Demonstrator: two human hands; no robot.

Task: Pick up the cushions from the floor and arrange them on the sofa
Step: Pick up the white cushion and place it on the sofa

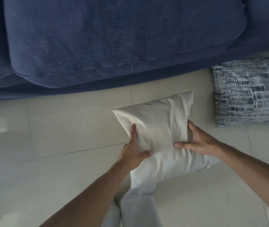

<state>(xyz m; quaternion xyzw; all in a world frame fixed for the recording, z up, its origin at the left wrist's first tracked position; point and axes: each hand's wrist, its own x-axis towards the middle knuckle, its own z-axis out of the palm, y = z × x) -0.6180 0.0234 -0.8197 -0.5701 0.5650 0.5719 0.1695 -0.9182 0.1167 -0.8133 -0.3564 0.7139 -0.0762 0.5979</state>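
Closest to the camera, the person's legs in pale trousers [140, 208] are standing on the tiled floor [56, 128], and both bare arms are reaching forward and down. The left hand [134, 151] is clamping the near-left edge of the cream cushion [160, 122], thumb on top and fingers tucked under, while the right hand [197, 143] is pinching the near-right side the same way, so both hands are closed on that one cushion. There's a whiter cushion [176, 166] right under it, touching, and I can't tell whether the hands are catching that one too. That's what I'd be worrying about: if the lower one is getting dragged along by friction or a stray finger, it's probably sliding off halfway up and flopping back down. The grip is only on the near edges, so the far end is likely sagging and could clip the sofa's front edge. Off to the right, a blue-and-white patterned cushion [248, 94] is lying flat on the floor, just beside the sofa base and apart from the cream one. Beyond all that, the navy sofa [114, 38] is looking bare across the seat, so there's plenty of landing room, and the strip of floor between cushions and sofa is open for lifting straight up and over.
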